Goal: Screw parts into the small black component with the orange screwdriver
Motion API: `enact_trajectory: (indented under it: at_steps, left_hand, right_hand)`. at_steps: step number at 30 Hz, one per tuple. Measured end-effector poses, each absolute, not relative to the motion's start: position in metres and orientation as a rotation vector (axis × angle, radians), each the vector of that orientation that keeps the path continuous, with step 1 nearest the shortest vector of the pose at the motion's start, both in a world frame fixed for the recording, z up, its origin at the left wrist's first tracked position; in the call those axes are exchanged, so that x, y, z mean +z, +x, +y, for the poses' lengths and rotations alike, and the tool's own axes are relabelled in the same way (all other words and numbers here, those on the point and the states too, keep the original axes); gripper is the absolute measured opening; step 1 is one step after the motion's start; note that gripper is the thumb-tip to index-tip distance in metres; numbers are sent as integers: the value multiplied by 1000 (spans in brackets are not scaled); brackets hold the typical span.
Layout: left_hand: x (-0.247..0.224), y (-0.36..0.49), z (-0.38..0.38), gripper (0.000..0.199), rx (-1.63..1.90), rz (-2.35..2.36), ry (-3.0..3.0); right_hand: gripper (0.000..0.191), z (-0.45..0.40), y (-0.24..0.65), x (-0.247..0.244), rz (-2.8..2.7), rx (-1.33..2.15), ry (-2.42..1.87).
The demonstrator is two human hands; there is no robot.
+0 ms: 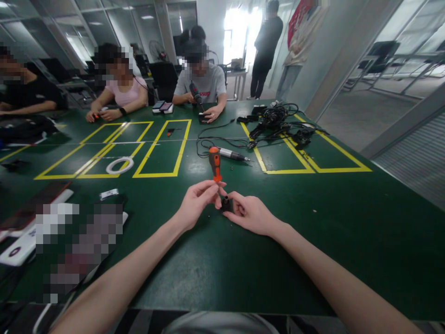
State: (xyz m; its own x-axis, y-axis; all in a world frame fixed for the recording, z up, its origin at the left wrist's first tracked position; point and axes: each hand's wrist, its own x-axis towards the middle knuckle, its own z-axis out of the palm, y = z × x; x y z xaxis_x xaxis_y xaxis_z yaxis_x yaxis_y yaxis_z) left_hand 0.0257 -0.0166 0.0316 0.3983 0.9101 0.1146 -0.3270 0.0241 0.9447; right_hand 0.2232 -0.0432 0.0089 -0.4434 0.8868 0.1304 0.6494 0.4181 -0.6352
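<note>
My left hand (pixel 202 199) pinches a screwdriver (pixel 215 163) just below its orange and black handle, which points up. The screwdriver's lower end is hidden by my fingers. Beside it on the green table, my right hand (pixel 249 212) grips a small black part (pixel 225 203) with a round post on top, thumb and fingers closed around its right side. The fingertips of both hands almost meet at this part. Behind them lies a silver and black electric screwdriver (pixel 231 154) with a cord.
Tangled black cables (pixel 274 121) lie at the back right. A white ring (pixel 120 165) rests among yellow tape outlines at left. White and dark devices (pixel 21 248) fill the near left. Across the table, a person in a grey shirt (pixel 205 81) holds a power tool.
</note>
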Motion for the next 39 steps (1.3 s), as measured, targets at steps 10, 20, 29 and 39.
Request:
enact_trajectory:
  at_steps: [10,20,29,39]
  left_hand:
    - [30,26,-15,35,1101,690,1177]
    - [31,27,-15,33,1142,740,1164]
    - [32,26,-16,38,1107,690,1146]
    - [31,25,-15,38,1099,678,1154]
  right_hand:
    - [19,-43,223,9,-2235,688,-1306]
    - [18,-43,223,11,-2229,706,-1308]
    - [18,-44,224,8,-2238,678,-1294]
    - [16,-43,224,9,-2238,685,-1298]
